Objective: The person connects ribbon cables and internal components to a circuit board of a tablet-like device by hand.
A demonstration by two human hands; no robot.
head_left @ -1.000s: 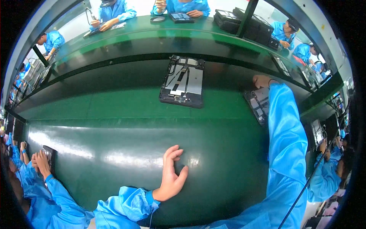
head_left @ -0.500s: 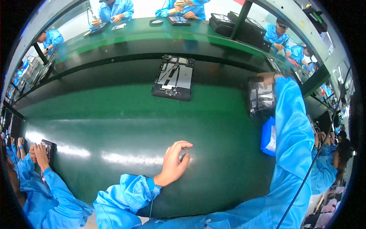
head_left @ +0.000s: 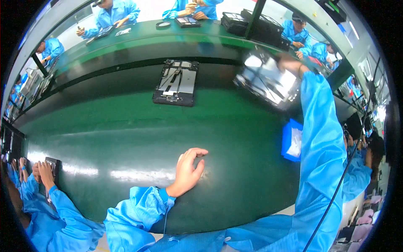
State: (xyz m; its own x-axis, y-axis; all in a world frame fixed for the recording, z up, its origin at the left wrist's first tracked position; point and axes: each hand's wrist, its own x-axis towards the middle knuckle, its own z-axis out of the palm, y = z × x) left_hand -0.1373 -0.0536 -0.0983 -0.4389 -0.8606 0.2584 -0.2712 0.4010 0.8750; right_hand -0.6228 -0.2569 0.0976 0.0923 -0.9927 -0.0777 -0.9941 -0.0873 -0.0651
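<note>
My right hand [head_left: 292,66] grips an opened tablet [head_left: 267,80] by its right edge, off to the far right. Motion smears both; the tablet is tilted, with its silver inside and dark cables showing. My left hand [head_left: 188,172] rests near the middle of the table, fingers loosely bent and thumb apart, with nothing in it. A second opened tablet [head_left: 175,86], black-framed with silver panels and black ribbon cables, lies farther back, apart from both hands.
A blue bin [head_left: 287,140] with whitish contents stands beside my right forearm on the green table [head_left: 126,147]. A co-worker's hands [head_left: 45,173] handle a dark device at the left. Beyond a raised ledge, other people work near stacked black trays [head_left: 235,24]. A black cable [head_left: 336,197] crosses my right sleeve.
My right hand has brought the tablet leftward and turned it, away from where it lay upright above the blue bin. My left hand stays in nearly the same place. The whole view has shifted slightly.
</note>
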